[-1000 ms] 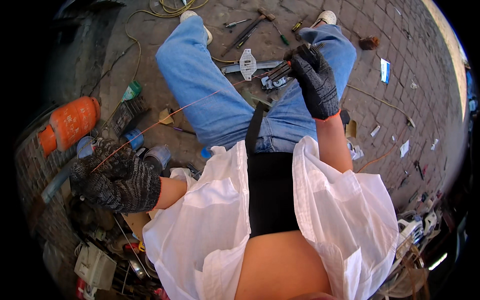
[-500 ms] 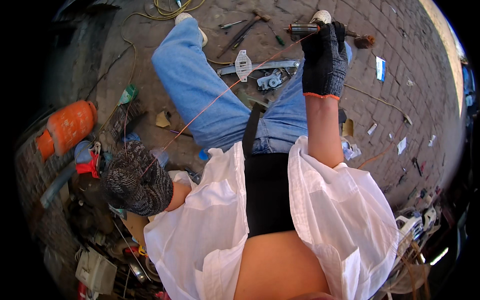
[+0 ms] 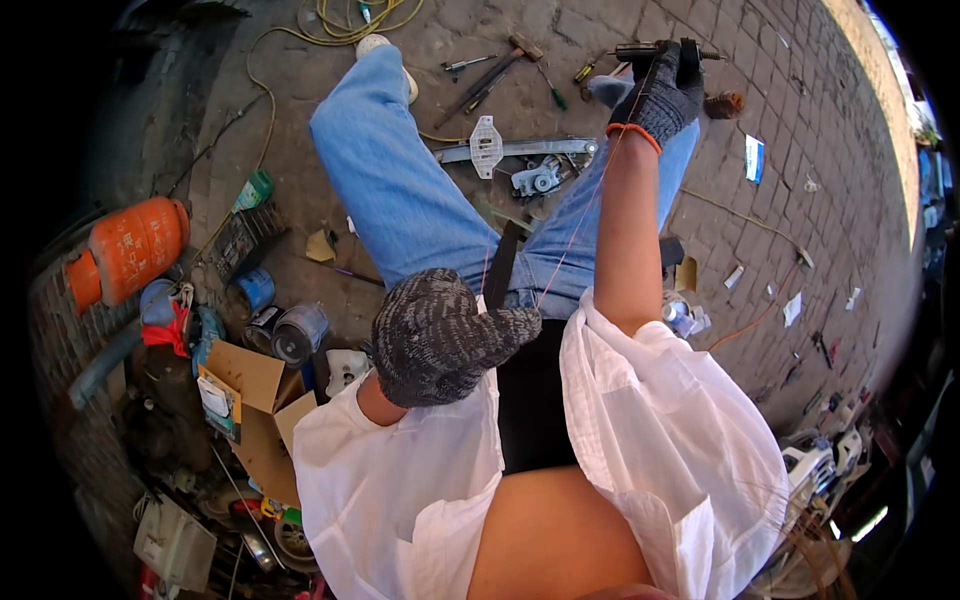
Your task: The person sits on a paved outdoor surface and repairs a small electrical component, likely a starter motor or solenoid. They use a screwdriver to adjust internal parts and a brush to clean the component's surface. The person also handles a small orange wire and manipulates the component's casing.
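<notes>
My right hand [image 3: 660, 98], in a dark knitted glove with an orange cuff, is closed around a dark slotted cylinder on a shaft, which looks like a motor armature [image 3: 634, 52]. It is held out beyond my right knee. A thin reddish copper wire [image 3: 583, 215] runs slack from there down to my left hand [image 3: 445, 338]. That hand, in a mottled grey glove, is closed on the wire before my waist, with its thumb pointing right. Its fingertips are hidden. A reddish-brown ribbed cylinder [image 3: 724, 105] rests on the ground beside my right hand.
Between my legs lies a metal window regulator rail [image 3: 520, 148] with a white plastic plate [image 3: 486, 147] and a small motor [image 3: 538, 180]. A hammer [image 3: 524, 46] and screwdrivers lie beyond. An orange gas cylinder [image 3: 130, 245], cans and an open cardboard box [image 3: 248, 378] stand left.
My left hand has come in from the far left to the front of my waist, and the taut wire has gone slack. My right hand has turned the armature and tilted.
</notes>
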A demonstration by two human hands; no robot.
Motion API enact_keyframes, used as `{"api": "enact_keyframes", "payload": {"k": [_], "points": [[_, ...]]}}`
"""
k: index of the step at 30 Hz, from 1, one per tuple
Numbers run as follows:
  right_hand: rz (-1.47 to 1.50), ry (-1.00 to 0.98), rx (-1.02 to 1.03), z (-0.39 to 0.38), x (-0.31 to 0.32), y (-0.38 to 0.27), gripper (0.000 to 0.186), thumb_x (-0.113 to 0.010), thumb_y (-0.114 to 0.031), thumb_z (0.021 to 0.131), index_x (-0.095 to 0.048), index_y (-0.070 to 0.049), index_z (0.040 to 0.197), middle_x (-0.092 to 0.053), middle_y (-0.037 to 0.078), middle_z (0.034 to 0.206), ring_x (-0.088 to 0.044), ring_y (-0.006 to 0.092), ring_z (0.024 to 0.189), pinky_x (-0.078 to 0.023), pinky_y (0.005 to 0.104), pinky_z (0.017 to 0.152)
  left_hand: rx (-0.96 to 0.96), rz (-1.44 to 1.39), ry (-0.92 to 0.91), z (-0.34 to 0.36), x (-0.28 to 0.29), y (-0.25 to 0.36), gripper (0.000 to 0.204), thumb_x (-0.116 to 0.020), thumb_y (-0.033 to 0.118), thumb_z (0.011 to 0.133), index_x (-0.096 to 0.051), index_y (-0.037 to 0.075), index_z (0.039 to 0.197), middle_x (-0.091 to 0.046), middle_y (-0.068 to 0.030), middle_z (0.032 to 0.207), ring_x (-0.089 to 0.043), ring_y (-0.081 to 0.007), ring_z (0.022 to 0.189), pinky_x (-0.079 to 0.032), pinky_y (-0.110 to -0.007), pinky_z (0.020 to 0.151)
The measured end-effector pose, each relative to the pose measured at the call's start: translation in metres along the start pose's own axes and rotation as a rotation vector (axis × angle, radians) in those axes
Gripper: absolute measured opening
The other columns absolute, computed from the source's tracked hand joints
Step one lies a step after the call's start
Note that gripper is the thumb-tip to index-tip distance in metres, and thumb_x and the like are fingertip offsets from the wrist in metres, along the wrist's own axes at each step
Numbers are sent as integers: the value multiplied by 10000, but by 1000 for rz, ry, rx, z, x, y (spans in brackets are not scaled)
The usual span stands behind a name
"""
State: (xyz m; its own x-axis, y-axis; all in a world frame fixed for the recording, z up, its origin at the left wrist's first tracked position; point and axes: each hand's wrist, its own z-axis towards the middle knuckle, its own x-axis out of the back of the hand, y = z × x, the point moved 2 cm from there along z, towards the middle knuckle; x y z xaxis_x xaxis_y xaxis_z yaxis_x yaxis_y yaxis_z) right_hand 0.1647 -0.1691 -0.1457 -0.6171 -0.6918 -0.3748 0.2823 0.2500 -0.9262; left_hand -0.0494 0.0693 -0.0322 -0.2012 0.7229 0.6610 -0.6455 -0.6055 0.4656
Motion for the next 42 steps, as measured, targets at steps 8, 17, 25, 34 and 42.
{"api": "enact_keyframes", "payload": {"k": [8,17,25,34,42], "points": [[131,-184,-134,-21,3,-64,198,-570,-62,826,-554,-43,1022,-601,95,954,-589,176,849,-510,276,720,787,431,-124,-3,19,-80,398,-641,153,764,-521,40,1126,-543,-149,1071,-573,-274,923,-450,-348,818],[-53,-259,3,-48,-4,-99,235,-577,-59,814,-540,-12,1041,-592,81,950,-582,164,835,-495,269,707,338,50,-180,65,-21,-63,550,-599,137,775,-382,65,1274,-362,-188,1268,-566,-254,928,-465,-343,778],[61,-237,-94,-42,17,-112,291,-640,-96,785,-553,0,1045,-603,71,937,-577,133,803,-478,255,699,589,271,-134,38,13,-95,531,-590,137,781,-389,53,1266,-382,-181,1245,-565,-242,906,-468,-335,758],[-8,-301,-28,-63,10,-134,247,-642,-99,783,-550,-14,996,-597,61,882,-581,138,768,-486,249,660,613,332,-115,38,30,-117,511,-581,137,789,-397,40,1256,-406,-173,1220,-564,-228,881,-471,-325,736],[29,-319,25,-58,15,-148,277,-660,-102,766,-550,-21,1007,-597,64,898,-588,148,802,-495,267,681,632,315,-94,40,29,-126,494,-573,137,796,-405,28,1247,-426,-166,1198,-563,-216,858,-474,-316,716]]}}
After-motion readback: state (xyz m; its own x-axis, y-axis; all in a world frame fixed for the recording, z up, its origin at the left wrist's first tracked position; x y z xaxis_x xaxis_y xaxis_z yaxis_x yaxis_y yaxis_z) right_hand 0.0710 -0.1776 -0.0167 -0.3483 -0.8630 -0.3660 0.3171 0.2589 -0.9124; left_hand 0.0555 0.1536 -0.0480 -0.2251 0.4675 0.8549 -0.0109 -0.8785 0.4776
